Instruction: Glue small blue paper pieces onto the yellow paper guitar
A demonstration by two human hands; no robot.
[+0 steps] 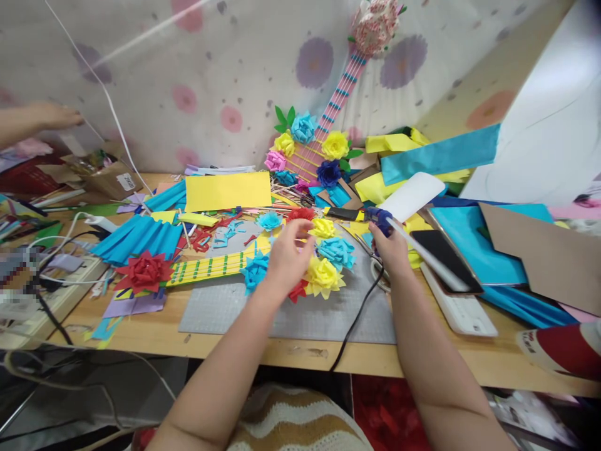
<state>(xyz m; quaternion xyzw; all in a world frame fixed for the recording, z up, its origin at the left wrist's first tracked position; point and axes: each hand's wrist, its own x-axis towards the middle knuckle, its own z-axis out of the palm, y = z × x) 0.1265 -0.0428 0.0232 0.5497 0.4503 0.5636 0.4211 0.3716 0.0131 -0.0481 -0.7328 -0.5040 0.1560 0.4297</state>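
Observation:
My left hand (288, 254) rests on a paper guitar (211, 266) lying on a grey cutting mat (310, 316), its fingers curled among the paper flowers on the guitar's body. Yellow flowers (323, 275), blue flowers (337, 250) and a red flower (300, 214) surround it. My right hand (390, 245) grips a blue and yellow glue gun (364, 216) with a stick out the back; its black cord (354, 322) runs off the table's front edge. The nozzle points left toward the flowers.
A second flowered paper guitar (323, 134) leans on the back wall. Yellow paper (228, 190), folded blue paper (138, 237), a red flower (144, 270), a phone (444, 257), a keyboard (462, 307) and cardboard (539, 254) crowd the table. Another person's hand (44, 118) reaches in far left.

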